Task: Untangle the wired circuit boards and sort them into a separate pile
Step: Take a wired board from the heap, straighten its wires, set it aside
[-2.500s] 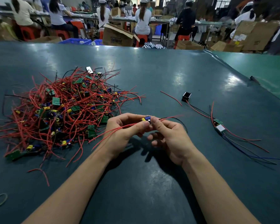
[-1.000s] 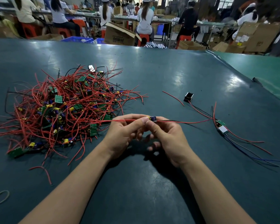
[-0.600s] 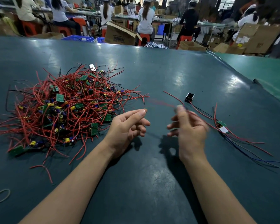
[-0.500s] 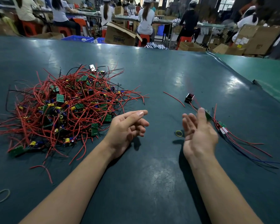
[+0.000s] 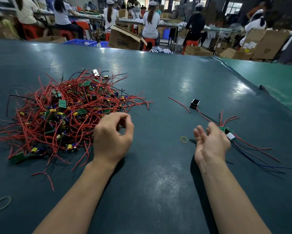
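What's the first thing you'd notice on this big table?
A big tangle of red wires and small green boards, heaped on the left of the dark table. The left hand is beside it, holding nothing. On the right, the open right hand is next to a few sorted boards and a yellow rubber band.

My two bare forearms reach forward from the bottom edge, well apart. My left hand (image 5: pixel 112 137) shows its back, with the fingers (image 5: pixel 125 118) curled loosely inward toward the thumb and nothing held between them. My right hand (image 5: pixel 211 142) is turned palm inward, its fingers (image 5: pixel 200 132) straight, relaxed and slightly spread, holding nothing.
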`<move>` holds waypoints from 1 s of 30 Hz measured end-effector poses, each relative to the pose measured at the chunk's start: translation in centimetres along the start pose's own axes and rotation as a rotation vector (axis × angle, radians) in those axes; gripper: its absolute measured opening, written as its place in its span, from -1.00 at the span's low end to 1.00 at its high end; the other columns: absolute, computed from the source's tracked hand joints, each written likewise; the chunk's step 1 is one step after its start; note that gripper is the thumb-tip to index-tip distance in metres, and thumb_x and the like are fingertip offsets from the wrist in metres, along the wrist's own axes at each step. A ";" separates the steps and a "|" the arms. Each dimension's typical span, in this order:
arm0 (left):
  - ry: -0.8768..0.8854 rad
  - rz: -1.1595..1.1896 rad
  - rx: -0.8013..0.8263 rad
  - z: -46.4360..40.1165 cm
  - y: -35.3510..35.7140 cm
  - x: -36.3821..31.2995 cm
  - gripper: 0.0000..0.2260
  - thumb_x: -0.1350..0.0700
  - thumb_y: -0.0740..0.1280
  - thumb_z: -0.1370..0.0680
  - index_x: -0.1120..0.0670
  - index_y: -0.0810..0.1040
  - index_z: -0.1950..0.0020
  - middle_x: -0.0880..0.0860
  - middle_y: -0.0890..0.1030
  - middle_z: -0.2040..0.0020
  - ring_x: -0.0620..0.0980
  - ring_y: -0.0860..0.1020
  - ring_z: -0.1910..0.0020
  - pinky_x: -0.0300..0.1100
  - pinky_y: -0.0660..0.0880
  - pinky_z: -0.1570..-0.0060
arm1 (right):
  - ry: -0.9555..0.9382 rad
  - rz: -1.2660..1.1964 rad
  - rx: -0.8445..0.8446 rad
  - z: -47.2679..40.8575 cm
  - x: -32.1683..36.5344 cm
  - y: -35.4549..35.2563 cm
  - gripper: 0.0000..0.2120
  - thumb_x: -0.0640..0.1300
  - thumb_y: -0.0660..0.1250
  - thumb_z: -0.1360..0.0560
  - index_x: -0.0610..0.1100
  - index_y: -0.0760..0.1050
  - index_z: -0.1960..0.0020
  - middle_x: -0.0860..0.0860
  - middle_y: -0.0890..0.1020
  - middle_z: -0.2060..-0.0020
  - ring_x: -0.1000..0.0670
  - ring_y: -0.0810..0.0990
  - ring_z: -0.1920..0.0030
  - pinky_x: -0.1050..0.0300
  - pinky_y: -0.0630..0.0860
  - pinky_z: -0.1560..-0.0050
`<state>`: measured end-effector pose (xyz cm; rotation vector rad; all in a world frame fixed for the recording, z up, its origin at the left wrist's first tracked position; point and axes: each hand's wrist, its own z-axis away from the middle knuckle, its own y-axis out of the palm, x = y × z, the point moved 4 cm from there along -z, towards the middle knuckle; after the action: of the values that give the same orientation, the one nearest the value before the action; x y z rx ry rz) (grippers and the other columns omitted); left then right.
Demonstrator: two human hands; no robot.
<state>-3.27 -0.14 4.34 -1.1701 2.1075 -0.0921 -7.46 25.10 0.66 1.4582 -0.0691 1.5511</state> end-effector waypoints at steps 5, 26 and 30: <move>-0.278 -0.528 -0.003 -0.8 -1.9 3.3 -0.73 0.07 0.37 -0.48 0.08 0.59 -0.17 0.17 0.51 -0.13 0.24 0.39 -0.14 0.10 0.35 -0.09 | -0.201 0.103 -0.148 -0.6 1.2 -1.2 -0.83 -0.33 0.16 -0.53 -0.13 0.46 -0.01 -0.01 0.48 0.16 0.08 0.53 0.20 0.26 0.55 0.28; 0.092 -0.114 -0.184 -0.8 -2.5 1.4 -0.87 0.19 0.47 -0.51 0.17 0.71 -0.03 0.09 0.72 0.10 0.09 0.67 0.17 0.00 0.58 0.11 | -0.255 0.344 0.135 1.1 0.7 0.4 -0.74 -0.36 0.18 -0.53 -0.08 0.53 0.17 -0.02 0.58 0.17 0.10 0.50 0.45 0.26 0.41 0.56; 0.341 0.153 -0.055 0.9 -0.9 -1.6 -0.89 0.23 0.46 -0.52 0.19 0.70 -0.03 0.06 0.69 0.01 0.02 0.65 0.08 -0.05 0.58 0.04 | -0.105 0.490 0.709 4.1 -1.6 2.8 -0.78 -0.38 0.31 -0.54 -0.08 0.55 -0.02 -0.08 0.58 0.12 0.06 0.58 0.38 0.22 0.52 0.47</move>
<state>-1.61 0.78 4.89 -1.0798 2.5056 -0.1749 -6.54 20.14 2.08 2.1978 0.0794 2.0094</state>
